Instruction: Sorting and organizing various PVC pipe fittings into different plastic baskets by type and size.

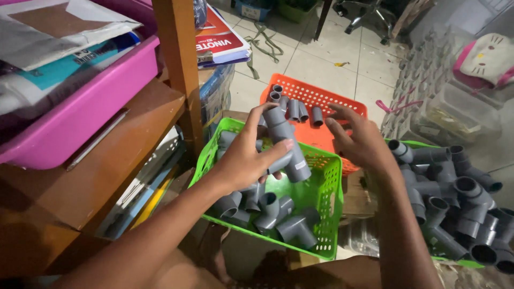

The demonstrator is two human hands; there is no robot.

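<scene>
The left hand (243,160) is closest, and its grip is closed around a grey plastic pipe piece with three ends (286,147), held up over the green plastic basket (326,214) that has more grey pieces in it. The right hand (361,139) is open and empty, just beside the pipe piece, over the orange plastic basket (332,101). The pipe piece looks light, hard and smooth, so it might slip. The thick middle seems the best place to hold it.

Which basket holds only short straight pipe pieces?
The orange basket, farthest from the person. The two green baskets hold tees and elbows instead.
</scene>
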